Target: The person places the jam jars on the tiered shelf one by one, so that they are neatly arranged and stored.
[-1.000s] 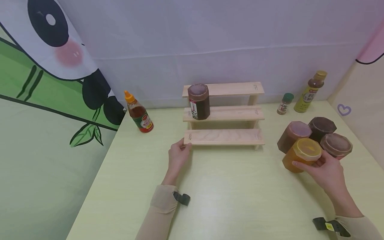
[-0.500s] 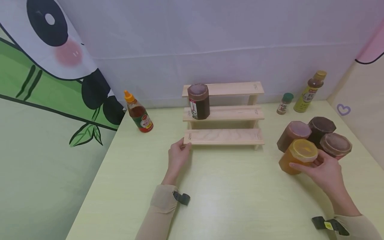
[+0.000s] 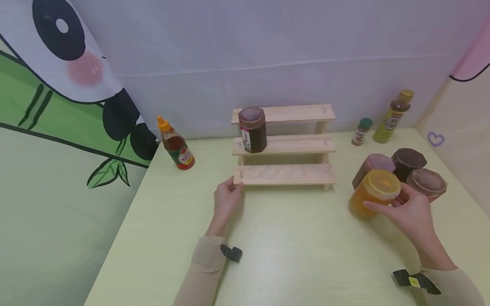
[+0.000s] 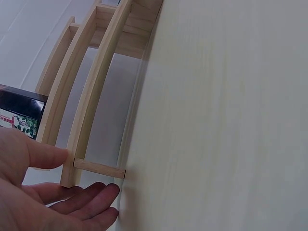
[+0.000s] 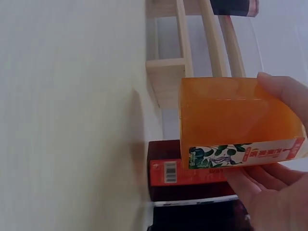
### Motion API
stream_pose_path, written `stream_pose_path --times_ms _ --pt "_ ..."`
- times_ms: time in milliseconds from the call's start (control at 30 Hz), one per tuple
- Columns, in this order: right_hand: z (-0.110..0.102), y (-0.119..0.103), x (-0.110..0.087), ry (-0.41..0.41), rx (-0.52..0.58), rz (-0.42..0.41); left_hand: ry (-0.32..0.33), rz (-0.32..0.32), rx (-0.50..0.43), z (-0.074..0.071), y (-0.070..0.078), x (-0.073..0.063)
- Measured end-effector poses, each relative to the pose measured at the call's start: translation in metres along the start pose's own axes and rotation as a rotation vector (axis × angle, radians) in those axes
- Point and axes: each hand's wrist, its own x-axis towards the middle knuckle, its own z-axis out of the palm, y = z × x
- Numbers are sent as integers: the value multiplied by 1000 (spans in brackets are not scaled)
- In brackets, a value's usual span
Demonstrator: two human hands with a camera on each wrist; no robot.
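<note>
My right hand (image 3: 411,212) holds a honey-coloured jar (image 3: 370,199) with a yellow lid, thumb on the near side and fingers round the back. In the right wrist view the orange jar (image 5: 231,120) shows a printed label and appears raised off the table. My left hand (image 3: 227,197) pinches the left end of the lowest step of a three-tier wooden rack (image 3: 285,175). Its thumb lies on top and the index finger below, as the left wrist view shows the board (image 4: 91,110). A dark jar (image 3: 253,131) stands on the middle step, at the left.
Behind the right hand stand a purplish-lidded jar (image 3: 373,168), a dark jar (image 3: 407,163) and a brown-lidded jar (image 3: 426,182). A green-capped shaker (image 3: 361,132) and a yellow-labelled bottle (image 3: 392,119) stand at the back right. An orange-capped sauce bottle (image 3: 178,146) stands left of the rack.
My right hand has drawn the honey-coloured jar leftward and slightly up, away from the other jars. The left hand stays on the rack's lowest step.
</note>
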Motion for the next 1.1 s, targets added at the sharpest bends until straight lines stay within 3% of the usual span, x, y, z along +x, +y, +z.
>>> stream_pose_path --times_ms 200,667,1100 --pt "4 -14 5 19 -48 -19 -11 4 0 -1 2 2" --pt "18 -40 28 -33 -2 -65 5 0 3 -2 1 4" --pt "31 -47 50 -86 47 -73 18 -8 -2 3 -5 4"
